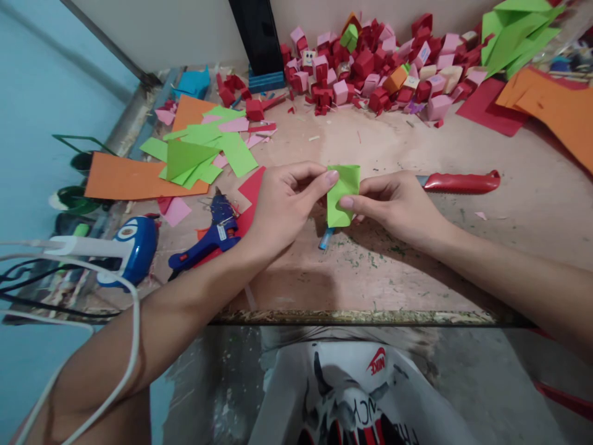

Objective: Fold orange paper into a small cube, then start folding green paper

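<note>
Between both hands, just above the wooden table, is a small rectangle of lime-green paper (341,196). My left hand (296,198) pinches its upper left edge, thumb on top. Lower down on the right side, my right hand (393,204) grips it, also thumb in front. A thin blue stick-like thing (326,239) shows below the paper; most of it is hidden. Right of my right hand lies a red-handled knife (463,182), its blade mostly covered by the hand. A blue glue gun (210,241) lies left of my left wrist.
Many small red and pink folded paper pieces (365,68) are heaped at the back. Green strips (236,151) and orange sheets (125,176) lie at left, more orange paper (556,108) at right. A white cable (134,334) crosses over my left arm. The table's front edge (370,317) is near.
</note>
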The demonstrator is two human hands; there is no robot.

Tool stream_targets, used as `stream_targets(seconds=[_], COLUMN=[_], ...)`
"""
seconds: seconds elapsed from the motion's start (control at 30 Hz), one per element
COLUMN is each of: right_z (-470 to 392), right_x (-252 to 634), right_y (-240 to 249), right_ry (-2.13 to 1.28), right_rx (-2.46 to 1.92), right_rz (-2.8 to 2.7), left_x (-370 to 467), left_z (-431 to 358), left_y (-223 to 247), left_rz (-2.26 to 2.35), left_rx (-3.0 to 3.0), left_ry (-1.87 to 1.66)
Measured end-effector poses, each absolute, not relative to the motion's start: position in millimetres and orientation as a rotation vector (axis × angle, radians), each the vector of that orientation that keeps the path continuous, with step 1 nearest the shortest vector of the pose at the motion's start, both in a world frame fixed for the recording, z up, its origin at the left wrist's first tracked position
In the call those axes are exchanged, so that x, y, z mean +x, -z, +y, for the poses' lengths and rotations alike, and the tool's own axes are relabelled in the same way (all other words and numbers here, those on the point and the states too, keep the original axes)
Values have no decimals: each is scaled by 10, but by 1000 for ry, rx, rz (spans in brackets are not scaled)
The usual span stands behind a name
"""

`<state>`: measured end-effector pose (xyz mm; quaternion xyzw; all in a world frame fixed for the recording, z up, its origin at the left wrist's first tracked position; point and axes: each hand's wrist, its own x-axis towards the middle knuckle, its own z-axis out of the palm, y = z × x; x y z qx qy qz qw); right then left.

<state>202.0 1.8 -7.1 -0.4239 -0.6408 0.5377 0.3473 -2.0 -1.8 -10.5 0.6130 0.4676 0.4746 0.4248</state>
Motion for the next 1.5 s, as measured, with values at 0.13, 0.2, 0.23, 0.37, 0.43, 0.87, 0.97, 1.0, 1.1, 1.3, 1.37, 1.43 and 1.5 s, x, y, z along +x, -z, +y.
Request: stream_targets(seconds=[0.13, 0.2, 0.23, 0.37, 0.43, 0.87, 0.97, 1.0, 1.1, 1.3, 1.37, 1.43, 1.5], right_z=[12, 6, 3, 1, 9, 16, 21, 21, 19, 0, -8, -11, -8], right_x=[2018, 2018, 2018, 2020, 2023, 2003, 2006, 2010, 2019, 2008, 2000, 1996, 1999], right_y=[78, 89, 92, 72, 53, 71, 73, 72, 69, 59, 51, 41, 31], right_ry=[-1438, -1447, -1457, -1475, -1474, -1630, -1656, -1670, -1714, -1747, -1755, -1768, -1755], right_rx=[-1081, -1084, -1091, -1126, -1124, -1096, -1087, -1080, -1060, -1072, -1080, -1086, -1087], right_rz=[-1647, -1627, -1610, -1499, -1454, -1410, -1393, -1386, -1366, -1346, -1356, -1378, -1415], left_x=[-33, -33, -31, -7, 6, -11, -13, -15, -28, -22, -11, -4, -4], left_z=[-4, -3, -5, -29, -40, -2, -4, -3, 6, -4, -11, -15, -16], left_y=[92, 85, 81, 77, 87, 135, 140, 141, 143, 139, 144, 154, 163], left_rz=[1165, 1163, 1159, 1120, 1102, 1178, 1182, 1183, 1182, 1121, 1084, 1071, 1078], left_rx=[1515, 1508, 1507, 1483, 1471, 1525, 1509, 1506, 1506, 1462, 1441, 1444, 1452], left_ry=[-1199, -1196, -1198, -1158, -1120, -1169, -1171, -1176, -1192, -1148, -1106, -1089, -1088])
